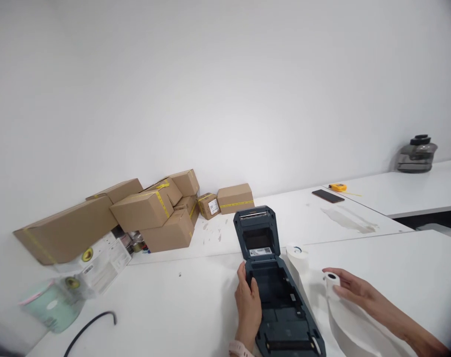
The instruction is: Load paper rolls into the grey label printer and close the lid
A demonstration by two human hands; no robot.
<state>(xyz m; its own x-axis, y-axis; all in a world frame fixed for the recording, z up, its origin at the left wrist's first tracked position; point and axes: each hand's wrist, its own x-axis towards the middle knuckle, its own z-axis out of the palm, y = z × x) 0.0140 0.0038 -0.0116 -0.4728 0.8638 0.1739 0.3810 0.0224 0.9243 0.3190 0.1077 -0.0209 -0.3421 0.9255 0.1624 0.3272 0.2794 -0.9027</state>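
A dark label printer (273,277) stands on the white table with its hinged lid (255,225) raised and its inner bay exposed. My left hand (248,300) grips the printer's left side, thumb over the rim. To the right of it, my right hand (354,290) pinches a small roll of white paper (332,285) with a dark core, and a long strip from it trails down toward the table's near edge. Between printer and right hand, another white paper roll (297,253) lies with its strip unrolled along the printer's right side.
Cardboard boxes (166,230) are piled at the back left, with plastic packets (102,263) and a mint-green pouch (52,305) before them. A black cable (89,325) curves at front left. A phone (327,196), a yellow tape measure (337,187) and a water jug (417,154) sit farther right.
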